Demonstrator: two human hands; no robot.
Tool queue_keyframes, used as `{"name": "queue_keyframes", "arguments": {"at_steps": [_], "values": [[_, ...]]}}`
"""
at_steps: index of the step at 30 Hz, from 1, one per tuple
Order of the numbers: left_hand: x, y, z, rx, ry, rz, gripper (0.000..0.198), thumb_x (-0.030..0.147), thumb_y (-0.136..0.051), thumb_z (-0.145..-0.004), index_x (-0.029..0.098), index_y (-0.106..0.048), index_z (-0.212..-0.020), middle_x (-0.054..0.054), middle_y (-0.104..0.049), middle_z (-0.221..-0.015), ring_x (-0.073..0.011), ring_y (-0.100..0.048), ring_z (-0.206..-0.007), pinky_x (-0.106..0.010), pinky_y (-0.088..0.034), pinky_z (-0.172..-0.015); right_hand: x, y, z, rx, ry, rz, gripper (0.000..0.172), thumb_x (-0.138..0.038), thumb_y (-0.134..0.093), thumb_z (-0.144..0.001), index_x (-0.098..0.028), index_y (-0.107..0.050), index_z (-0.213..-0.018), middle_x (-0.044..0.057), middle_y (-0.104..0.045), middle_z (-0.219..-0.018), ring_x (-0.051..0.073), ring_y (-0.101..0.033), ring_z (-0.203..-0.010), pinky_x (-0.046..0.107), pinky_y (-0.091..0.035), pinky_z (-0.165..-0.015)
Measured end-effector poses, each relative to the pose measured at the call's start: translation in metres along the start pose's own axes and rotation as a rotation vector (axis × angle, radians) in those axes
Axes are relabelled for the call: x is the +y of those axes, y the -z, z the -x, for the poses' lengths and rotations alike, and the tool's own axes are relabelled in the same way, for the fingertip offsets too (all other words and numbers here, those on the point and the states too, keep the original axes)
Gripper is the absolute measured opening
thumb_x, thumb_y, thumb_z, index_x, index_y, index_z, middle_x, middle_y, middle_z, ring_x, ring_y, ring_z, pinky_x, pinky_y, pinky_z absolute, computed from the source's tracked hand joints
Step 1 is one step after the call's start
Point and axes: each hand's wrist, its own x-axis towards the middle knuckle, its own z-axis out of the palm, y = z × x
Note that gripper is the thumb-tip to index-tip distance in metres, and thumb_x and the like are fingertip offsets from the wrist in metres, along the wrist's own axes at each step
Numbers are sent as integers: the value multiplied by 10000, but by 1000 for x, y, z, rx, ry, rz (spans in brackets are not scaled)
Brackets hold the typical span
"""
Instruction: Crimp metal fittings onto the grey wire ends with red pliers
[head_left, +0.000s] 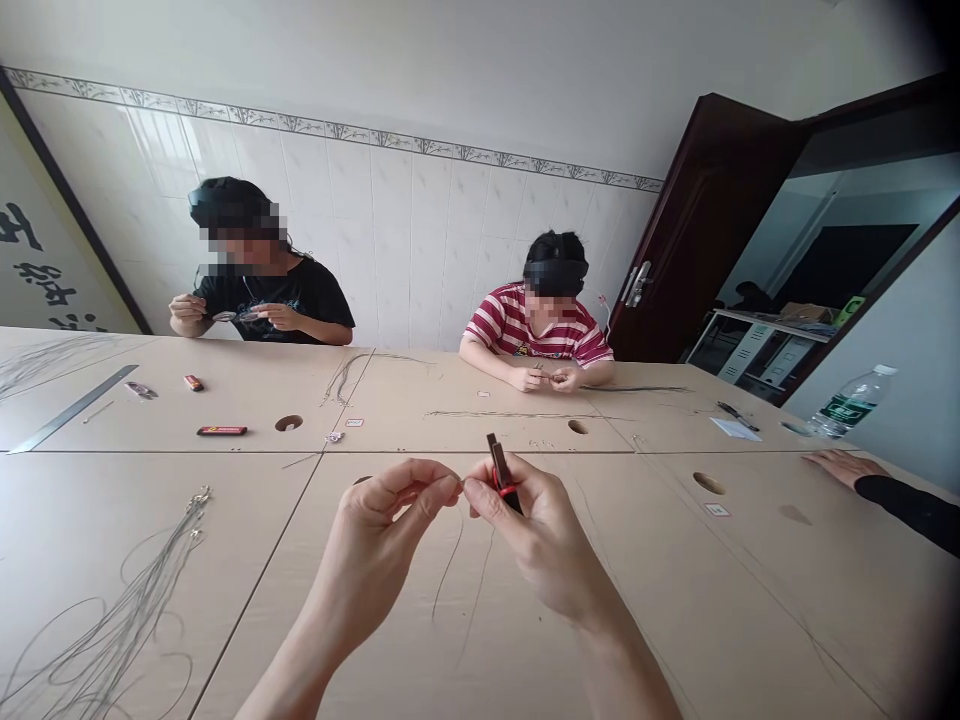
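Over the table in front of me, my left hand (405,510) pinches the end of a thin dark cord (448,570) between thumb and forefinger. Fingertip to fingertip with it, my right hand (529,520) closes around a small tool (498,462) with a flat dark metal end and a red-and-black body. Its lower part lies hidden in the palm, so its exact kind is unclear. The right thumb and forefinger also meet at the cord's end. Whatever sits between the fingertips is too small to make out. The cord hangs down below the hands.
A bundle of cords with metal ends (150,580) lies at left. Farther off are a metal ruler (75,408), a lighter (222,431), cable holes (289,424) and a water bottle (853,402). Two people work across the table; another person's hand (844,465) rests at right.
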Motion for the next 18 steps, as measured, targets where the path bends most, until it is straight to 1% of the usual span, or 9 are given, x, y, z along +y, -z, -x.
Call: {"name": "queue_keyframes", "arguments": {"at_steps": [4,6,9,12,14,18], "values": [[4,2,-1,-69,3,-15,202,365,-600,-881,217,-683,-772,15,-715,-769,-138,-648,-775,-223,-507,-729,0,1,-1,-11,-20,-7,235,-398,-557,-902,-197,-583,-783,-7,-535,-738,108,-407,-652,227,-321,-538],[5,4,-1,-84,12,-26,209,369,-590,-886,219,-689,-780,10,-718,-788,-145,-649,-799,-229,-505,-742,0,1,-2,-22,-32,-9,239,-404,-556,-903,-196,-576,-788,-7,-520,-738,106,-396,-645,228,-310,-530],[4,7,-2,-56,21,-62,224,391,-578,-887,224,-698,-800,-2,-723,-837,-165,-644,-848,-246,-498,-752,0,1,-2,-30,-37,0,256,-414,-558,-901,-196,-555,-768,-19,-460,-701,103,-364,-628,229,-291,-521],[5,11,-1,-34,32,-98,234,417,-583,-875,226,-701,-810,-8,-718,-859,-181,-628,-865,-249,-480,-707,-1,1,0,-38,-32,6,263,-415,-556,-901,-199,-536,-752,-29,-407,-667,103,-340,-615,229,-281,-517],[6,13,-1,-36,38,-110,255,430,-579,-873,220,-699,-791,-8,-701,-822,-179,-610,-835,-246,-460,-674,-1,1,0,-44,-29,10,269,-416,-553,-901,-200,-526,-744,-31,-394,-662,104,-334,-611,229,-280,-515],[10,14,-2,-78,27,-121,272,436,-589,-865,209,-695,-761,6,-638,-710,-139,-530,-692,-235,-414,-623,-3,1,0,-57,-35,31,280,-416,-545,-904,-195,-511,-734,-29,-392,-670,102,-333,-609,229,-283,-517]]}}
